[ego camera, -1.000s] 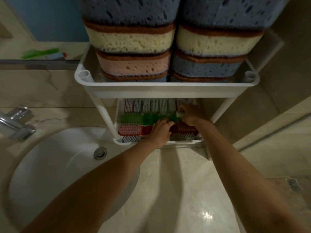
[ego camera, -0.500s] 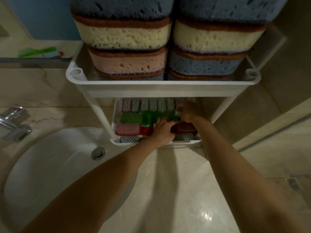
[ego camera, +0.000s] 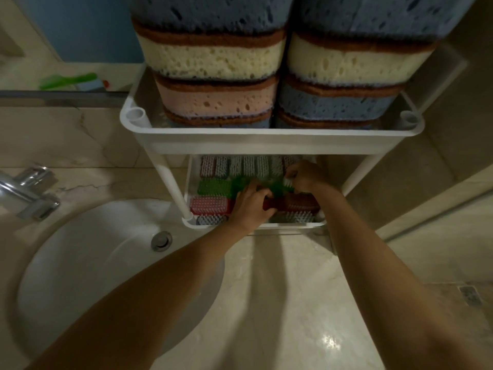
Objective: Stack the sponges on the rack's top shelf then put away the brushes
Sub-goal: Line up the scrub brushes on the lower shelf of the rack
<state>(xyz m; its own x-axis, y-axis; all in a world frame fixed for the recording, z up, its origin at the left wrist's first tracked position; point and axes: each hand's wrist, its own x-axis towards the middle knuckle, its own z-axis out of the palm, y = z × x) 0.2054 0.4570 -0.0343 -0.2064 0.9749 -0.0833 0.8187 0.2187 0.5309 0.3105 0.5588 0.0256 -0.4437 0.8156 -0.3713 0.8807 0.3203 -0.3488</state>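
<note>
Two stacks of blue, yellow and pink sponges (ego camera: 216,62) fill the top shelf of a white rack (ego camera: 266,141). On the lower shelf (ego camera: 253,225) lie several brushes, bristles up: grey ones at the back, a green brush (ego camera: 213,186), a red brush (ego camera: 209,205) and a dark red brush (ego camera: 301,202). My left hand (ego camera: 250,204) reaches into the lower shelf and grips the middle of the red and green brushes. My right hand (ego camera: 304,174) pinches the right end of the green brush row, near white bristles.
A round white sink (ego camera: 93,263) with a drain (ego camera: 161,240) lies at the left, a chrome tap (ego camera: 26,193) beside it. A green object (ego camera: 68,80) shows in the mirror behind. The marble counter (ego camera: 266,303) runs under my arms.
Both hands stay inside the lower shelf on the brushes; the left hand has shifted slightly. My head has moved a little, so the rack sits differently in view.
</note>
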